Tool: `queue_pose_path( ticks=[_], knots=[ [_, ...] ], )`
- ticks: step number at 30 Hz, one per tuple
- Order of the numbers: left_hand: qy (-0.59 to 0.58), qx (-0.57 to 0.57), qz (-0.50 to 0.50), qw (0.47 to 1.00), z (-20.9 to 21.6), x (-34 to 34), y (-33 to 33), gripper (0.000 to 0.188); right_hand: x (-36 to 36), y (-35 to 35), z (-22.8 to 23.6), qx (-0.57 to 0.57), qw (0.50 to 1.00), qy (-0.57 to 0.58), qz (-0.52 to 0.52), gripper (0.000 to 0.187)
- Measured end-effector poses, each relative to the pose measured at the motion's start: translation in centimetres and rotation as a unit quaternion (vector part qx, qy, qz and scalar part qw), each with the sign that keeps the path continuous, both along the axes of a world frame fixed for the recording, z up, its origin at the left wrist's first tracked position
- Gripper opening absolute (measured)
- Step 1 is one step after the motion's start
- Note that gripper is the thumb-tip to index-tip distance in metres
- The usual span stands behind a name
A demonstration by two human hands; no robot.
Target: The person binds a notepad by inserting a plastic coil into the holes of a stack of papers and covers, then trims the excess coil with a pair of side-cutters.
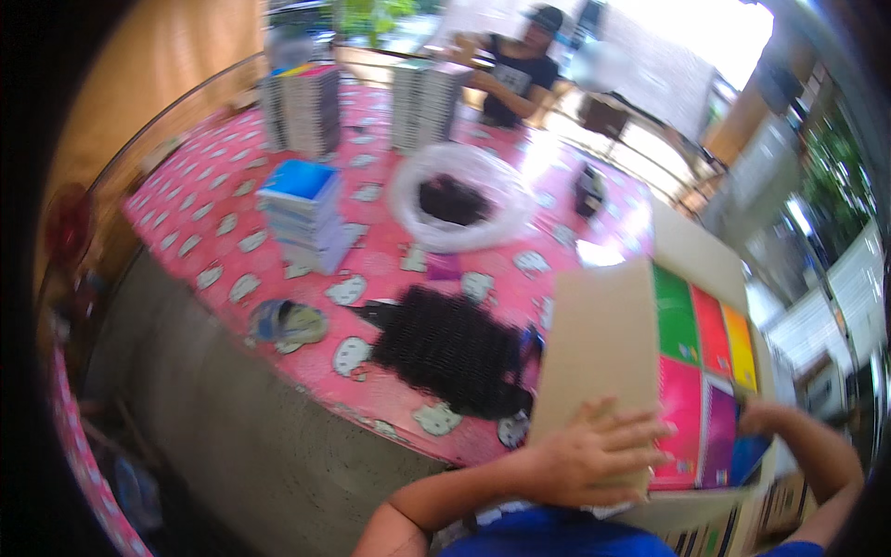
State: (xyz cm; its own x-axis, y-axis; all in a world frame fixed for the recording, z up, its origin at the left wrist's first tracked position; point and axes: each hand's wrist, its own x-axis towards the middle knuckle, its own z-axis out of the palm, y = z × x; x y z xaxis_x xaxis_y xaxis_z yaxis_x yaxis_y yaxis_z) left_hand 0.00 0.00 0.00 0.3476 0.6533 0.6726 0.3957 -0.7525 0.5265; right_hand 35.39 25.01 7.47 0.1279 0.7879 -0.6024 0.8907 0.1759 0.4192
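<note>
Left hand [594, 450] is pressing flat on the cardboard box [603, 343] flap; right hand [756, 418] is reaching among the notebooks [701, 371] (grip hidden), so keeping the flap pinned back seems wise.

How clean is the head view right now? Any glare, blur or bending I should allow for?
Head view: the whole frame is soft with motion blur, the left hand on the cardboard box flap included; daylight blows out the top right and glares off the clear plastic bag; the fisheye bends the pink table edge, and the rim falls to black.
</note>
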Motion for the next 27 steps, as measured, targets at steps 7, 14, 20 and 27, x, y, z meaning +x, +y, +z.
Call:
queue_pose_path(
  ticks=[7,14,20,27],
  knots=[
    [0.060,-0.021,0.051,0.997,1.4,-1.5,-0.4,0.050,-4.6,-9.6,13.1,0.132,0.902,0.408,-0.044,0.061],
    [0.041,-0.005,0.034,0.999,0.8,-0.8,0.0,0.056,2.3,-16.6,6.9,0.188,0.432,0.863,-0.182,0.059],
    [-0.048,0.001,0.020,0.999,-0.8,-1.2,-0.3,0.068,3.5,-17.5,-0.4,0.020,0.079,0.982,-0.173,0.066],
    [-0.283,-0.106,0.047,0.952,2.7,0.9,-5.4,0.072,-0.7,-25.5,-0.7,0.014,0.132,0.954,-0.269,0.064]
  ],
)
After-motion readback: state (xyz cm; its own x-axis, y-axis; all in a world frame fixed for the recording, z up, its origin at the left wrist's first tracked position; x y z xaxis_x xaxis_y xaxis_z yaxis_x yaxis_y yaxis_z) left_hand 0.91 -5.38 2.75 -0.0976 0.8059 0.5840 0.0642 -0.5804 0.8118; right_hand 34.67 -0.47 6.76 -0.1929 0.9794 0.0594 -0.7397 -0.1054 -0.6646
